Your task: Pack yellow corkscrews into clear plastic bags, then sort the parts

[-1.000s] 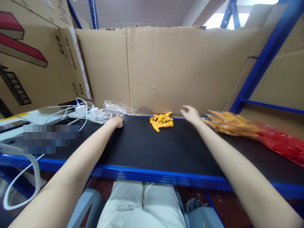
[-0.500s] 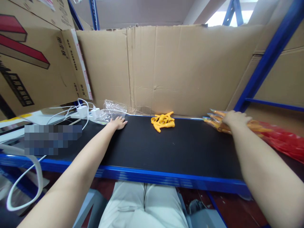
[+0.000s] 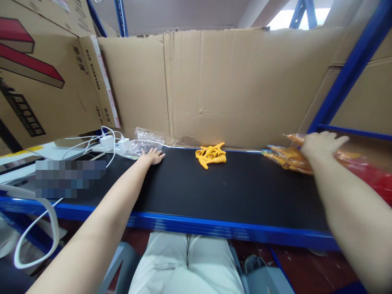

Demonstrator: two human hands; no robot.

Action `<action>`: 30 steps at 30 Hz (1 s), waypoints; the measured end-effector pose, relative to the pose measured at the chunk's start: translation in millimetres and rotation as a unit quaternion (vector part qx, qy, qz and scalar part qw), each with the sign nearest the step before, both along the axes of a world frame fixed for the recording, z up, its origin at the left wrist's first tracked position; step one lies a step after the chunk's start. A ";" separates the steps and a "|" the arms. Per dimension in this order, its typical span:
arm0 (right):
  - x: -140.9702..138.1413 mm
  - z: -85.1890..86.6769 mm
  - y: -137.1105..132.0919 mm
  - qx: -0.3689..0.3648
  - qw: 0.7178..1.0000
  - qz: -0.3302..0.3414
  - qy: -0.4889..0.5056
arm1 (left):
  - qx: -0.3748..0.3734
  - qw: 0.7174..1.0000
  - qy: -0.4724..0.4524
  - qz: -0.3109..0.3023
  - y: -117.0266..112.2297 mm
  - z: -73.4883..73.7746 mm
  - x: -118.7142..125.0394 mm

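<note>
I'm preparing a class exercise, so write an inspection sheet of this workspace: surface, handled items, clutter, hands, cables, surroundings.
Surface: black benchtop, blue front rail.
Handled items: yellow forked pieces piled mid-bench; bagged yellow pieces, right.
Clutter: crumpled clear plastic, left rear.
Hands: left hand open, by the clear plastic; right hand at the bagged pieces, grip hidden.
Cables: white cables and adapters, left.
Surroundings: cardboard panel behind, printed carton left, blue post right.

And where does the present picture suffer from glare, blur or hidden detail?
Head view throughout: washed-out glare in the bright patch, top right; small glints on the clear wrap; right hand and red plastic look softer than the yellow pieces; pixelated block hides detail, picture's left.
</note>
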State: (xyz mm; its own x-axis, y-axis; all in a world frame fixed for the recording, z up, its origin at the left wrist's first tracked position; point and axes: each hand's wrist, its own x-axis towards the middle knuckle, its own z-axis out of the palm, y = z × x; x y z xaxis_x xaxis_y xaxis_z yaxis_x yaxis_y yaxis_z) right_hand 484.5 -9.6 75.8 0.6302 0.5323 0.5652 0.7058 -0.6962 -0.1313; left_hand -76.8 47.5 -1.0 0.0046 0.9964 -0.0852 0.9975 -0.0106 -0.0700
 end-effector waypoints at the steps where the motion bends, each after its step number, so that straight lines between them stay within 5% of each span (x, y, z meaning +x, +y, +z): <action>1: -1.1 6.6 -1.7 0.003 1.000 0.006 -0.014 | -0.001 1.000 0.001 -0.001 0.5 0.4 0.0; 5: -13.5 37.7 -9.4 0.040 0.995 0.068 -0.064 | 0.019 0.999 0.014 -0.022 1.9 3.0 1.7; 8: -37.7 58.1 -18.4 0.104 0.971 0.189 -0.100 | 0.093 0.993 0.017 -0.071 -0.8 10.0 9.4; 13: -103.9 67.9 -27.5 0.105 0.927 0.325 -0.153 | 0.200 0.958 -0.084 -0.186 -9.3 28.7 42.3; 16: -146.6 56.5 -20.3 0.106 0.885 0.432 -0.137 | 0.177 0.921 -0.250 -0.241 -15.8 37.2 70.2; 19: -183.9 33.4 -5.1 0.093 0.830 0.543 -0.086 | 0.092 0.849 -0.463 -0.238 -25.4 42.3 95.2; 23: -217.5 -5.8 13.4 0.038 0.768 0.637 -0.046 | -0.015 0.764 -0.588 -0.265 -38.8 45.3 114.0; 25: -225.2 -22.0 16.8 0.055 0.767 0.638 -0.039 | -0.024 0.744 -0.608 -0.277 -42.7 44.7 117.9; 30: -225.8 -40.6 12.7 0.048 0.822 0.563 -0.075 | 0.073 0.718 -0.625 -0.298 -40.8 40.6 119.7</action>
State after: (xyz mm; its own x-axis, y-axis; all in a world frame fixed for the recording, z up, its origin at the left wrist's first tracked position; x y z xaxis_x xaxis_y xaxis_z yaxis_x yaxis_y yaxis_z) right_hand 258.7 3.1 35.2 -0.3119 0.6787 0.6649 0.9086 0.4177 -0.0002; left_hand 42.9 6.7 39.6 0.4169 0.7830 0.4616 0.1036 -0.5455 0.8317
